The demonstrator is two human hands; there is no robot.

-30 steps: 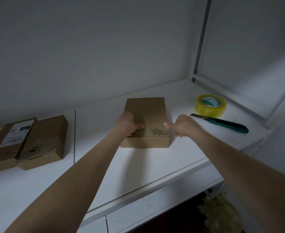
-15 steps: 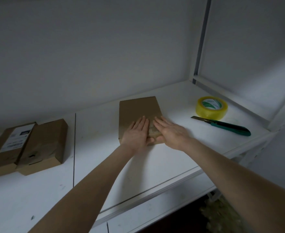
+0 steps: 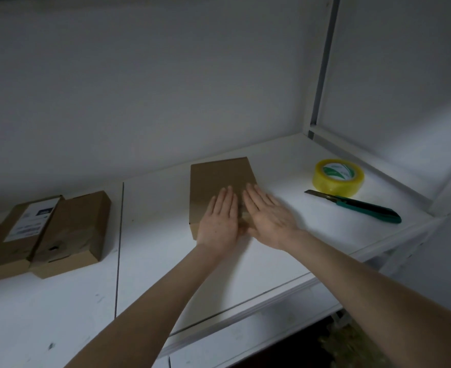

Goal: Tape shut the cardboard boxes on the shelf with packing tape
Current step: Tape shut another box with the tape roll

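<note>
Pressing the box (image 3: 219, 179) with both flat, spread hands; tape roll (image 3: 338, 177) and knife (image 3: 362, 206) lie right

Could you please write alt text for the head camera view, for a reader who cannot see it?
Both hands, left hand and right hand, lie flat, fingers spread, on a closed cardboard box on a white shelf. To the right lie a yellow tape roll and a green utility knife; more boxes sit to the left.
</note>
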